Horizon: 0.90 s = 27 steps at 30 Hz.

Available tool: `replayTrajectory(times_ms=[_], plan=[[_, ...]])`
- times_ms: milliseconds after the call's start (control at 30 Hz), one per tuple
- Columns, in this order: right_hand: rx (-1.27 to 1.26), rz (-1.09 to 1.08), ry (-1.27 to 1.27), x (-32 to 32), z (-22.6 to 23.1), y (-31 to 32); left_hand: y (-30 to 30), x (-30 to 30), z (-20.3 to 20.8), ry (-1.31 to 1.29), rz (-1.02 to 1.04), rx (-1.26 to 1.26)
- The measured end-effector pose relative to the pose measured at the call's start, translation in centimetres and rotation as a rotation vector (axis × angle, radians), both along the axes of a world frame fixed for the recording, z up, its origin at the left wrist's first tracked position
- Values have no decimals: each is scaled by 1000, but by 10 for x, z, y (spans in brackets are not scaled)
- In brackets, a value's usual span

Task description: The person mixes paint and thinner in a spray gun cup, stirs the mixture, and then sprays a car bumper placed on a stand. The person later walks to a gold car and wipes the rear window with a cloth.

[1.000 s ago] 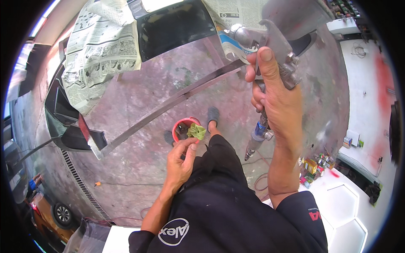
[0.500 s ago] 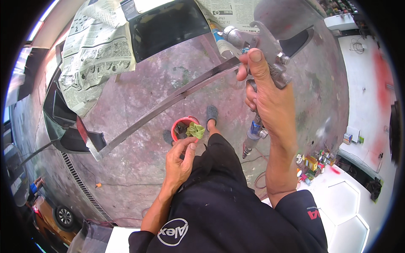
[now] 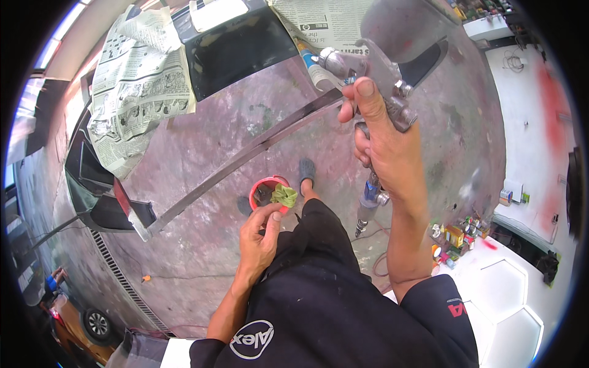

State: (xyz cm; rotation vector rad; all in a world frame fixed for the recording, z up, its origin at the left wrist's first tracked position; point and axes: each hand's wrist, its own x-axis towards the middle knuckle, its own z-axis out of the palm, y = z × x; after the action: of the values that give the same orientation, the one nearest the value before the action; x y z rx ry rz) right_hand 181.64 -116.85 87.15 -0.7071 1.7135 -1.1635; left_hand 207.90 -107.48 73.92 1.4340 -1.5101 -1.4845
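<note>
Spray gun (image 3: 380, 66), one o'clock: right hand (image 3: 391, 144) wraps its handle. Left hand (image 3: 257, 238), seven o'clock: thumb and forefinger near together; cannot tell whether they pinch the green cloth (image 3: 284, 195) at the hand's one o'clock.

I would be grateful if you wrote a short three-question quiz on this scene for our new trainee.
1. What does the right hand grip?
A) a wooden-handled paintbrush
B) a pistol-shaped silver metal spray gun
C) a yellow rubber mallet

2. True or false: the grey rounded shoe on the right foot stands to the right of the round red bucket.

3. Fill the gap: the crumpled yellow-green cloth shows right at the fingertips of the ____ hand.

Key: 1. B; 2. True; 3. left hand.
</note>
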Motion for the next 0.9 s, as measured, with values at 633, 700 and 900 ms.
replayTrajectory(times_ms=[633, 700, 900], plan=[[81, -21, 47, 3, -11, 2, 4, 6, -13, 27, -40, 67], [62, -24, 45, 6, -6, -1, 3, 6, -13, 26, -34, 70], [-58, 15, 26, 18, 19, -9, 3, 2, -8, 45, 34, 76]])
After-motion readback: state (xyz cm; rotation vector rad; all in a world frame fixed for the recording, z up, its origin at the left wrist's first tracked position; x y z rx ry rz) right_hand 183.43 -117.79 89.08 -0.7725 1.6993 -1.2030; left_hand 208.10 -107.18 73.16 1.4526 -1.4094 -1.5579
